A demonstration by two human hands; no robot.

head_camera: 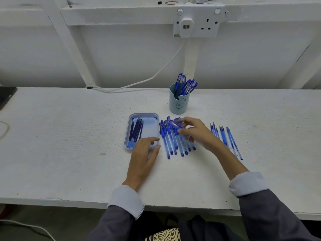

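Observation:
A row of blue capped pens (169,141) lies on the white table, just right of a pale blue tray (146,116). My right hand (196,132) hovers over that row and pinches a blue pen (175,124) between thumb and fingers. The tray holds several dark blue refills (136,130). My left hand (145,154) rests on the tray's near right corner with fingers relaxed. Several uncapped pens (225,138) lie further right, partly hidden by my right forearm.
A light blue cup (178,103) with several capped pens stands behind the row. A white cable (139,82) runs from a wall socket (196,22) down onto the table's back edge. A dark object (6,96) sits at the far left.

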